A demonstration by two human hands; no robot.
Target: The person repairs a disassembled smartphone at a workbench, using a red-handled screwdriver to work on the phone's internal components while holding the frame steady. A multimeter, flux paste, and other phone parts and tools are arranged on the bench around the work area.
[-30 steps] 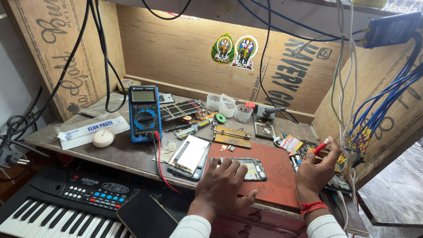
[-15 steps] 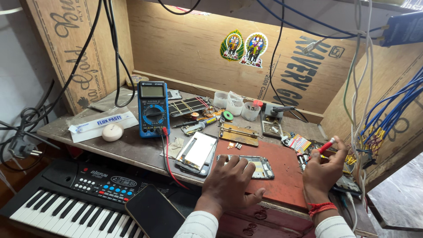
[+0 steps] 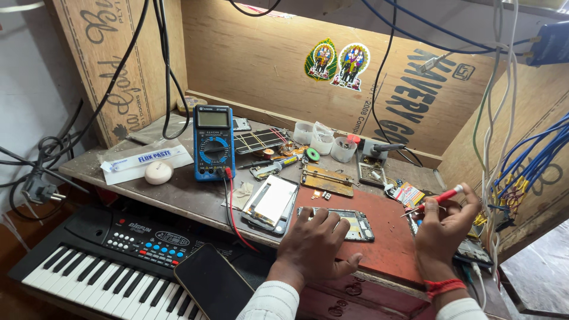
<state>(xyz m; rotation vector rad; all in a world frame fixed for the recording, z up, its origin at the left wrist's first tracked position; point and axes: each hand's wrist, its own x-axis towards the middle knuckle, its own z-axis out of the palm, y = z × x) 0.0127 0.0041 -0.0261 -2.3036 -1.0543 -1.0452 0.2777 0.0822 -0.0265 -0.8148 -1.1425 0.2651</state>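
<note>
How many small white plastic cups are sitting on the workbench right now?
3: one cup left, one in the middle, one right, in a row behind the gold jig, near the back wall. Others may be hidden among clutter.

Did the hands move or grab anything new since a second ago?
Hardly. The left hand still rests on the opened phone, and the right hand keeps its grip on the red-handled tool. Nothing was picked up or let go; only the camera shifted. The multimeter stayed put.
</note>
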